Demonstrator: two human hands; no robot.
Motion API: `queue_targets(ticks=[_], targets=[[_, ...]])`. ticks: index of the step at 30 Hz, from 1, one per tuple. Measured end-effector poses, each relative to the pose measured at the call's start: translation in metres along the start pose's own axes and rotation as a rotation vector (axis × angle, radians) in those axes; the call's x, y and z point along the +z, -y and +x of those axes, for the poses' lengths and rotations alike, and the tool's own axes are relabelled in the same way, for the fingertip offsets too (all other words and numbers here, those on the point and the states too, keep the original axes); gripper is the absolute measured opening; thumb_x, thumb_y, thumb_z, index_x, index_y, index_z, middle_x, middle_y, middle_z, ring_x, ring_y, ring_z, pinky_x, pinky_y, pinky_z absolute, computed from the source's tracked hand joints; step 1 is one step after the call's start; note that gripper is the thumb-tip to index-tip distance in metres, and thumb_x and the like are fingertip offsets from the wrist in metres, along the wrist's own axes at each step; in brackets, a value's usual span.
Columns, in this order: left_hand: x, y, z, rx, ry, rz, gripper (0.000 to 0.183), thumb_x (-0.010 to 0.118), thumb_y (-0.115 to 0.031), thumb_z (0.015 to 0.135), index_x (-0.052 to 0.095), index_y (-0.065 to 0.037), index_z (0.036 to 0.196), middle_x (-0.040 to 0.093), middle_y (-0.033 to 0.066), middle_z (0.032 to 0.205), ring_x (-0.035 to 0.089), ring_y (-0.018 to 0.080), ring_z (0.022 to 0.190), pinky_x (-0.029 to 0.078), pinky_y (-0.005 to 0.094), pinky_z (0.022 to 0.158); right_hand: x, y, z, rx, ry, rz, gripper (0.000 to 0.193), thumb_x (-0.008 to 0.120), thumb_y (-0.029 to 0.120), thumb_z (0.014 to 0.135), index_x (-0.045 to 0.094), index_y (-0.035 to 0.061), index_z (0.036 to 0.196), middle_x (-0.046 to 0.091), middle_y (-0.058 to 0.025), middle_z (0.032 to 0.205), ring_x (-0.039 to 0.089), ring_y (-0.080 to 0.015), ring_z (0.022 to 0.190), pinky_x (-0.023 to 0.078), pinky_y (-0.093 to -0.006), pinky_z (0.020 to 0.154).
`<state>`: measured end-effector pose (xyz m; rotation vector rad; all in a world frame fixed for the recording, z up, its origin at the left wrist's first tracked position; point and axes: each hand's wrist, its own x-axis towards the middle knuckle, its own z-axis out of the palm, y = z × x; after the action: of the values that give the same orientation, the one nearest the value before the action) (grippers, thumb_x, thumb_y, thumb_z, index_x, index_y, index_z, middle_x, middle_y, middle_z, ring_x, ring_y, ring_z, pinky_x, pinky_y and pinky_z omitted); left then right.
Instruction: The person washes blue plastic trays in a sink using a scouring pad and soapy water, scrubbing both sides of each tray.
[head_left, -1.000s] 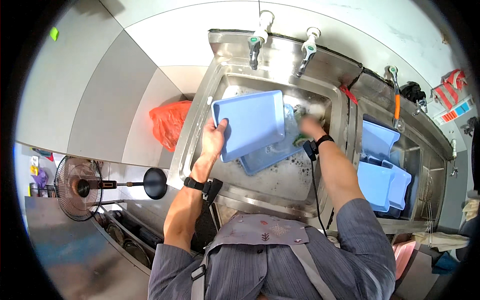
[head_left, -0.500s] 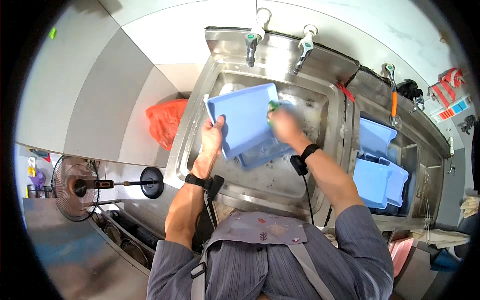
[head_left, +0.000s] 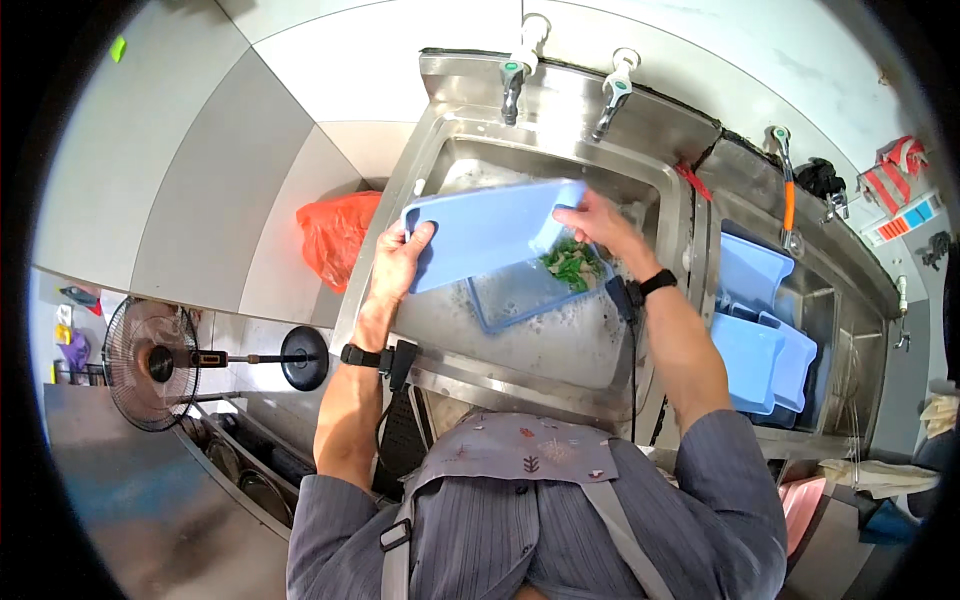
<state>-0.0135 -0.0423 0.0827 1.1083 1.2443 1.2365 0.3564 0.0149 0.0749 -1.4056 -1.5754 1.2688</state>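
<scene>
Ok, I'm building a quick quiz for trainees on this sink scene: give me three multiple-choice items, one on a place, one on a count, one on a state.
1. Where is the orange plastic bag?
A. On the floor left of the sink
B. Inside the right basin
C. Hanging from a tap

2. How many taps stand on the wall above the left basin?
A. One
B. Two
C. Four

3. How is the light blue tray held?
A. Lying flat on the floor
B. Lifted over the basin by both hands
C. Stacked in the right basin

Answers:
1. A, the bag lies beside the sink's left wall.
2. B, two taps show, one with a green cap, one pale.
3. B, the left hand grips its left edge and the right hand its right edge, above the foamy water.
</scene>
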Motion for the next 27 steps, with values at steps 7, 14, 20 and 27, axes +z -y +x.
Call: queue_targets(ticks=[7, 14, 20, 27], targets=[[-0.004, -0.030, 0.002, 0.257, 0.137, 0.327, 0.032, 0.074, -0.021, 0.097, 0.071, -0.002, 0.123, 0.070, 0.0035, 0.110, 0.063, 0.0107, 0.096, 0.050, 0.0259, 0.083, -0.010, -0.001, -0.016, 0.052, 0.050, -0.007, 0.036, 0.075, 0.033, 0.093, 0.071, 0.0023, 0.110, 0.067, -0.0059, 0.079, 0.066, -0.0167, 0.068, 0.053, -0.0313, 0.063], [-0.053, 0.009, 0.018, -0.564, 0.199, -0.559, 0.044, 0.059, -0.031, 0.107, 0.057, 0.002, 0.136, 0.071, 0.0190, 0.117, 0.071, 0.0215, 0.103, 0.060, 0.0329, 0.083, -0.008, 0.002, -0.029, -0.701, -0.232, -0.437, 0.049, 0.069, 0.007, 0.088, 0.061, 0.0077, 0.137, 0.062, -0.0140, 0.121, 0.064, -0.0289, 0.111, 0.051, -0.0376, 0.095], [0.008, 0.016, -0.001, -0.532, 0.137, -0.625, 0.032, 0.069, -0.009, 0.098, 0.064, 0.003, 0.127, 0.073, 0.0141, 0.117, 0.073, 0.0267, 0.102, 0.061, 0.0410, 0.094, 0.001, -0.030, -0.022, -0.606, -0.297, -0.225, 0.045, 0.067, 0.015, 0.094, 0.060, 0.0069, 0.137, 0.063, -0.0173, 0.126, 0.063, -0.0371, 0.113, 0.052, -0.0410, 0.097], [0.001, 0.011, 0.002, -0.341, 0.095, -0.480, 0.038, 0.072, 0.007, 0.086, 0.066, 0.000, 0.123, 0.074, 0.0110, 0.113, 0.072, 0.0239, 0.100, 0.058, 0.0396, 0.096, 0.018, -0.110, -0.028, -0.203, 0.277, -0.924, 0.033, 0.069, 0.015, 0.088, 0.071, 0.0080, 0.121, 0.071, -0.0227, 0.114, 0.068, -0.0399, 0.105, 0.054, -0.0479, 0.093]])
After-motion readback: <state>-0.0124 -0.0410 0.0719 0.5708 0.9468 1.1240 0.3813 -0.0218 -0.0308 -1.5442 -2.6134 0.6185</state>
